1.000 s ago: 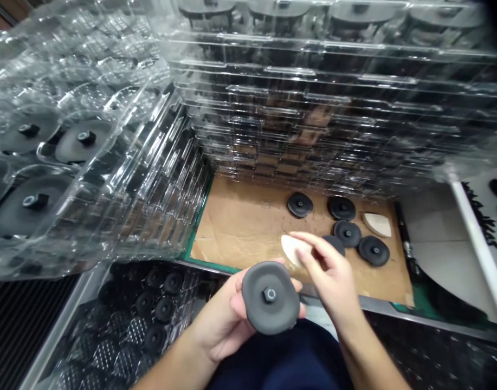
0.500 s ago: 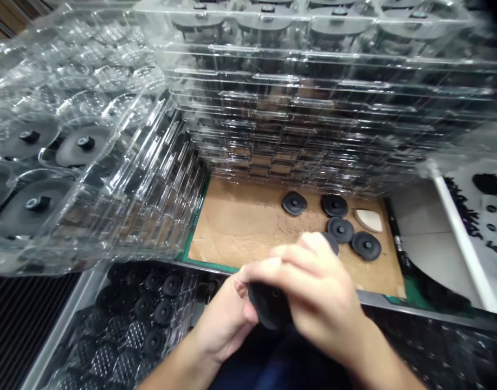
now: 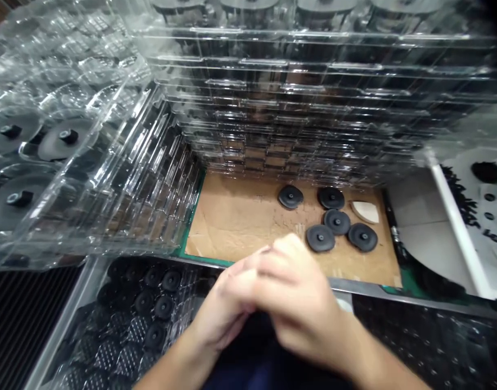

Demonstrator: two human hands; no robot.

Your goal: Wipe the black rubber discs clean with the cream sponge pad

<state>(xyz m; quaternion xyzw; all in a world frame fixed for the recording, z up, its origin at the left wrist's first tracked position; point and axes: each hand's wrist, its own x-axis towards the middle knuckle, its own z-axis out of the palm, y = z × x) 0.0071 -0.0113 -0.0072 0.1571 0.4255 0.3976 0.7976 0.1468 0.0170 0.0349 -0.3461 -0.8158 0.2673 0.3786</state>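
My left hand (image 3: 226, 309) and my right hand (image 3: 301, 292) are closed together in front of my body, the right fingers lapping over the left. The black rounded disc seen between them a moment ago is now covered by my fingers. Beyond the hands, several similar black discs with a small central stub lie on a sheet of brown cardboard (image 3: 227, 216). Nearest to my right hand is one black disc (image 3: 320, 238); another black disc (image 3: 290, 196) lies apart, farther back. A cream-coloured wedge-shaped piece (image 3: 365, 211) rests at the right of the group.
Tall stacks of clear plastic trays (image 3: 272, 86) wall in the back, and more clear trays (image 3: 122, 179) with discs rise on the left. A lower tray (image 3: 150, 314) holds black discs. At right stand a white-edged panel (image 3: 459, 222) and small black parts (image 3: 462, 200).
My hands have closed over the black disc, which has gone out of sight. The whole view has shifted slightly, and the nearest disc on the cardboard is now fully uncovered.
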